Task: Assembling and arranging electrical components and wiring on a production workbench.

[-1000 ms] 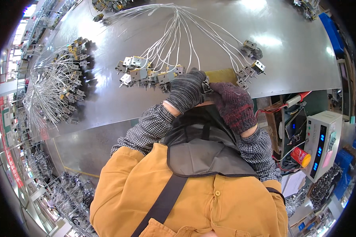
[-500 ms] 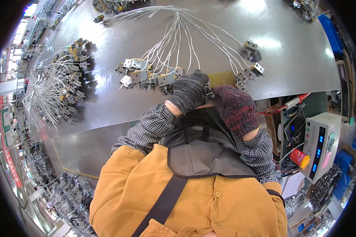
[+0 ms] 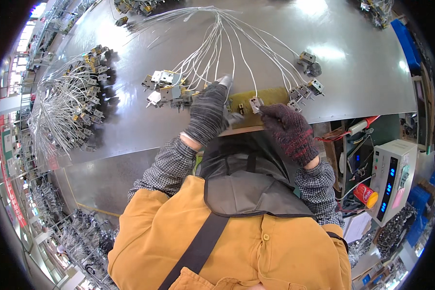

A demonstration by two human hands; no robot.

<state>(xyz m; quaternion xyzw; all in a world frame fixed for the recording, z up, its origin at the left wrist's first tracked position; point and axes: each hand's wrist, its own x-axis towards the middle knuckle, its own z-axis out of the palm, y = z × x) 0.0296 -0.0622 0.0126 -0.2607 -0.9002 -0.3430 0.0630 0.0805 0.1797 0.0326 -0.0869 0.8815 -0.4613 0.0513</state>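
My right hand (image 3: 291, 134), in a dark red-and-grey knit glove, is closed with its fingertips on a small metal box unit (image 3: 256, 103) that trails a thin white lead. That unit is at a yellowish-brown board (image 3: 273, 96) by the table's near edge. My left hand (image 3: 208, 116), in a grey striped glove with a pale fingertip, is curled at the board's left end. Another metal box unit (image 3: 233, 117), smeared by motion, is at its fingers. Several similar units (image 3: 171, 92) with white leads lie left of it; others (image 3: 302, 91) lie just right of the board.
A heap of wired units (image 3: 87, 92) lies on the left of the metal table (image 3: 145, 130). To the right are a white instrument with blue digits (image 3: 394, 181), a red-and-yellow container (image 3: 366, 194), a red-and-white probe (image 3: 362, 123) and a blue tray (image 3: 404, 43).
My left hand has moved left, away from the right hand, with a unit at its fingers. More of the board now shows, along with the unit at my right fingertips.
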